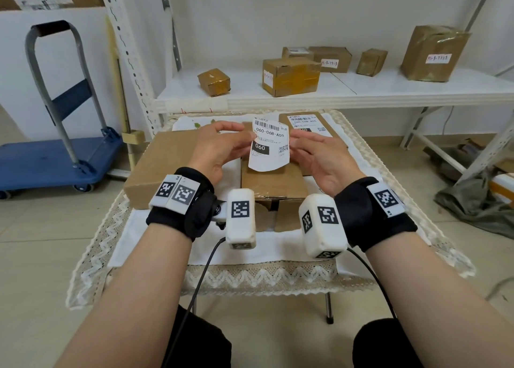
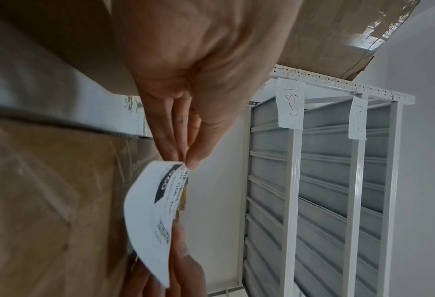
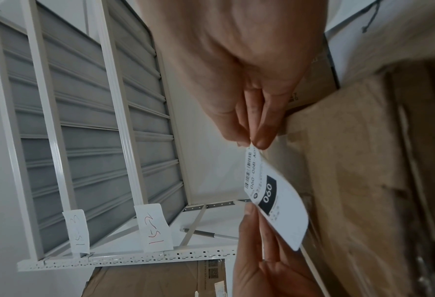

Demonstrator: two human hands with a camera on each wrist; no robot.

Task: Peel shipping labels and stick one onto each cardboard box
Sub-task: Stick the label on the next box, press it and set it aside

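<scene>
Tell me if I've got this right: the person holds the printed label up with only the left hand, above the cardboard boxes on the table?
Not quite. Both hands hold the label: the left hand pinches its left edge and the right hand its right edge, as the head view shows. It is indeed above the cardboard boxes on the table.
</scene>
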